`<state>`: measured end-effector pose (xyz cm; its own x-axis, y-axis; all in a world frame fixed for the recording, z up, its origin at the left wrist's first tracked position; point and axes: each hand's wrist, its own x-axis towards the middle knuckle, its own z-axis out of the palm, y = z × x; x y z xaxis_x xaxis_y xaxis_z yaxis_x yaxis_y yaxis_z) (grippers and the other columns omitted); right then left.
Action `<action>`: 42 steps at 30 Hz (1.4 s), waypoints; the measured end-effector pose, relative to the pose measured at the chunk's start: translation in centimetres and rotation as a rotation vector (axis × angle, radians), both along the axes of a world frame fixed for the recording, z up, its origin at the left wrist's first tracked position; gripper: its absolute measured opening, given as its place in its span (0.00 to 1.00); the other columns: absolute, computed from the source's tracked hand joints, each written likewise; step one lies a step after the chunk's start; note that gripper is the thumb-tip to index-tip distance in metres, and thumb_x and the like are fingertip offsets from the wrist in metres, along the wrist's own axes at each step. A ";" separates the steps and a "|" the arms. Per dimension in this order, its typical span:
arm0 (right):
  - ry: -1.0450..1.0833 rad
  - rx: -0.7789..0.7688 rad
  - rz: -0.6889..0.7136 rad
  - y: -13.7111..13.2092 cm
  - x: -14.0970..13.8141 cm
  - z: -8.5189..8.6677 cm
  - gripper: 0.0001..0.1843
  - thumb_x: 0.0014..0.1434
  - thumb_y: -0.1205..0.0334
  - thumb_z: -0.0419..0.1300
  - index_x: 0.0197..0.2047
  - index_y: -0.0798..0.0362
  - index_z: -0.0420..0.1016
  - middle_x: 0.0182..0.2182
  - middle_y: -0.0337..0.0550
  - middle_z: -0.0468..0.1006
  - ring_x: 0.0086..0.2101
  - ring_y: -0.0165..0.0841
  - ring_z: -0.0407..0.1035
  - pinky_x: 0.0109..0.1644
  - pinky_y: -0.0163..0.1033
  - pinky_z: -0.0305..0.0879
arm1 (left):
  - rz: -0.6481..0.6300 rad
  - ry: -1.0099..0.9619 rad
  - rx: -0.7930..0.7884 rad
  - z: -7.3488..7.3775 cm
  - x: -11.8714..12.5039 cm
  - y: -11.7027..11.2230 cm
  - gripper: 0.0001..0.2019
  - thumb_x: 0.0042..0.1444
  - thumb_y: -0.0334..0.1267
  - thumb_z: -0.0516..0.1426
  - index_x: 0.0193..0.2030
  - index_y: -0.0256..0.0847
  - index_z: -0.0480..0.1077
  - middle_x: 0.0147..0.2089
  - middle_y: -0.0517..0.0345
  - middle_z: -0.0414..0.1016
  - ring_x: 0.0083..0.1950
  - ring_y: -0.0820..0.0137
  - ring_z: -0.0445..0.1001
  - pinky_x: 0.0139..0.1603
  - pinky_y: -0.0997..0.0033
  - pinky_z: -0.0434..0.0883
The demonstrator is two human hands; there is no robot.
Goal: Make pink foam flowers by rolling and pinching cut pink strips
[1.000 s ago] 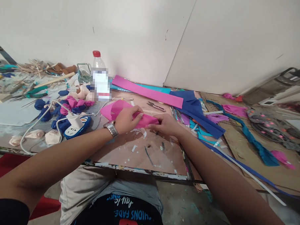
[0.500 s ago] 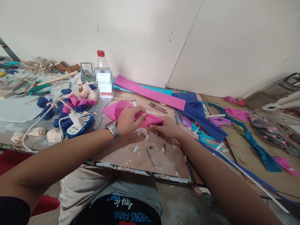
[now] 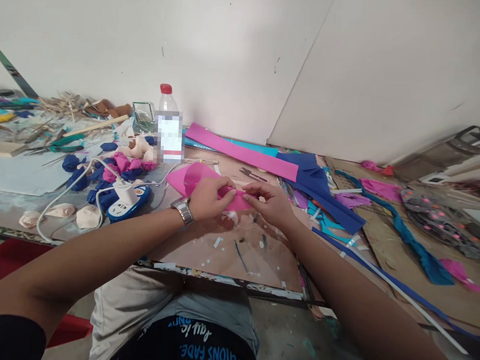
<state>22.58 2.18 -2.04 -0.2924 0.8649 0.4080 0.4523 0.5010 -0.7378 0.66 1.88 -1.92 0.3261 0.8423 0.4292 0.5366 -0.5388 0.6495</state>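
A strip of pink crepe paper [image 3: 177, 178] is held between my two hands just above the table, its loose end curling out to the left. My left hand [image 3: 212, 197], with a metal watch at the wrist, pinches the paper between thumb and fingers. On the right edge of the paper my right hand [image 3: 271, 203] is closed, thumb and fingertips pressing a fold. Both hands nearly meet there, and part of the paper is hidden behind them. Behind the right hand lie small thread snips [image 3: 253, 175].
A long pink strip [image 3: 241, 152] lies across blue paper [image 3: 330, 197] at the back. A bottle with a red cap [image 3: 166, 88], a blue power strip [image 3: 121, 209] with white cables, and crumpled paper flowers [image 3: 123, 167] stand left. Cardboard [image 3: 387, 261] covers the right side.
My right hand has shifted its grip, its fingers now raised over the top of the pink paper and pinching nearer my left hand. The view has moved slightly.
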 end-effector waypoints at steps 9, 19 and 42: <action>-0.047 0.121 -0.004 -0.4 -0.3 0.1 0.11 0.60 0.55 0.68 0.43 0.50 0.85 0.36 0.45 0.86 0.31 0.33 0.75 0.36 0.38 0.73 | -0.059 0.065 0.040 -0.1 0.1 0.0 0.11 0.64 0.43 0.56 0.38 0.40 0.77 0.35 0.56 0.81 0.38 0.65 0.77 0.42 0.66 0.68; -0.075 0.143 0.014 -0.8 -0.4 0.4 0.12 0.62 0.54 0.65 0.45 0.50 0.84 0.39 0.46 0.86 0.33 0.35 0.76 0.39 0.40 0.75 | -0.116 0.000 0.054 0.0 0.3 -0.2 0.11 0.66 0.43 0.55 0.41 0.41 0.77 0.39 0.56 0.83 0.41 0.64 0.78 0.45 0.64 0.70; -0.119 0.281 0.111 -0.8 -0.2 0.6 0.10 0.63 0.60 0.64 0.47 0.48 0.82 0.38 0.43 0.85 0.36 0.34 0.77 0.41 0.40 0.74 | -0.103 -0.175 -0.084 0.2 0.2 -0.3 0.11 0.63 0.43 0.56 0.37 0.39 0.75 0.36 0.55 0.81 0.37 0.66 0.77 0.41 0.67 0.71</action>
<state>22.41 1.35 -1.39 -0.4383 0.6836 0.5836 0.4586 0.7285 -0.5089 0.90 1.59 -1.68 0.3392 0.8436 0.4163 0.3567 -0.5248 0.7729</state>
